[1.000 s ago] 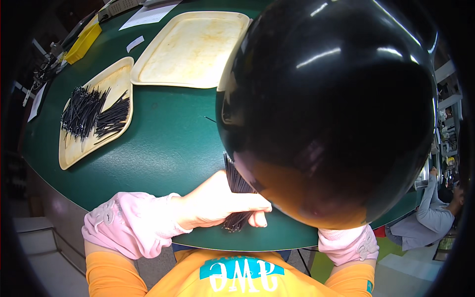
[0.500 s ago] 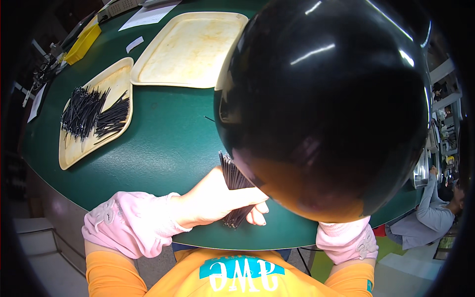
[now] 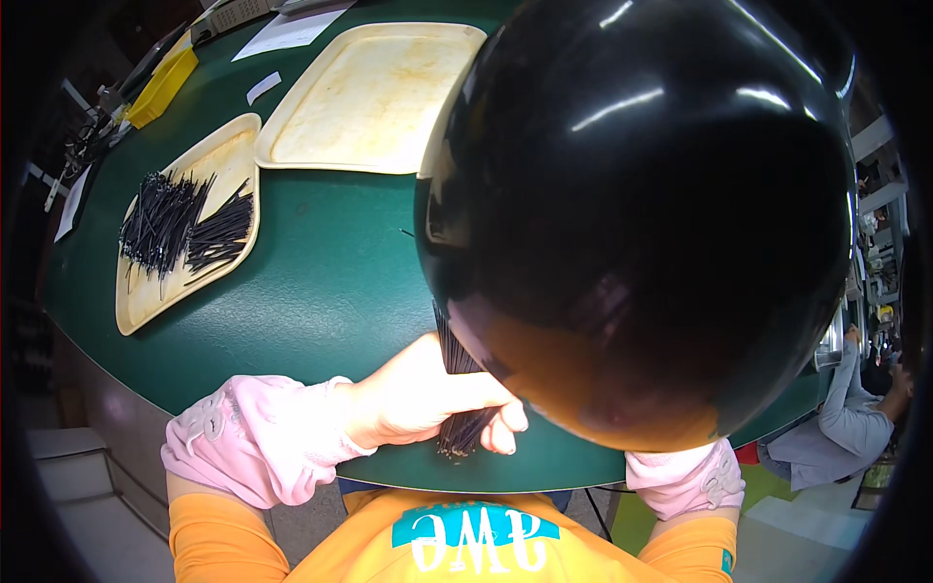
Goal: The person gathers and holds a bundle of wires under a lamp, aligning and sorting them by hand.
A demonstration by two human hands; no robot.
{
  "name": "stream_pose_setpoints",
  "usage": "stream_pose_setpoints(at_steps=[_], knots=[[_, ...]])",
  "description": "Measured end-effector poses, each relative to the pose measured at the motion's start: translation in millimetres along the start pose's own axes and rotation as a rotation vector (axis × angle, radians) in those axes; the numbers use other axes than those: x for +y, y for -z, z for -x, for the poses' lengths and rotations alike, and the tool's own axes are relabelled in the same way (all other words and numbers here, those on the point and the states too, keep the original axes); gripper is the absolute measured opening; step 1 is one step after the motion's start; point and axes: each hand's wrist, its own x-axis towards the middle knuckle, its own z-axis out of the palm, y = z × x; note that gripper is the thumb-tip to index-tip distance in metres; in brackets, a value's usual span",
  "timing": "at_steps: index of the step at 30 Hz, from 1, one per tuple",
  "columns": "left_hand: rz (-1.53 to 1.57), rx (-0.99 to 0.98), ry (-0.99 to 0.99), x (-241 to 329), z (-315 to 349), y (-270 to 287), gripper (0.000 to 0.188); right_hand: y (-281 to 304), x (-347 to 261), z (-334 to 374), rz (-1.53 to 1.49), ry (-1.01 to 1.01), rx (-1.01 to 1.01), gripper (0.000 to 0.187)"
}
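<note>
My left hand (image 3: 418, 394) is closed around an upright bundle of thin black wires (image 3: 453, 355), just above the near edge of the green table. The bundle's lower ends stick out below my fingers. Much of its upper right side is covered by a large, glossy black dome (image 3: 632, 214) that fills the right half of the view. My right hand is hidden behind this dome, so its fingers do not show. Only the pink sleeve cover (image 3: 685, 481) at that wrist is visible below it. A similar pink sleeve cover (image 3: 262, 437) is on my left forearm.
Two heaps of black wires (image 3: 160, 223) lie in a cream tray (image 3: 136, 316) at the left. Behind it stands a larger cream tray (image 3: 369, 97). A yellow bin (image 3: 163, 87) is at the far left. Another person (image 3: 846, 418) sits at the right.
The black dome looks slightly lower and covers more of the bundle's top. My left hand and the bundle have shifted slightly down. The trays have not moved.
</note>
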Motion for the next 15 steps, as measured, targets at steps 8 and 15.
stream_pose_setpoints(at_steps=[8, 15], knots=[[-0.084, 0.097, -0.054, 2.6, 0.4, -4.3, 0.010, -0.3, 1.4, -1.4, 0.008, 0.009, 0.004, 0.010], [-0.147, 0.092, -0.092, 2.6, 0.5, -3.6, 0.011, 0.5, 1.1, -1.1, 0.011, 0.010, 0.003, 0.010]])
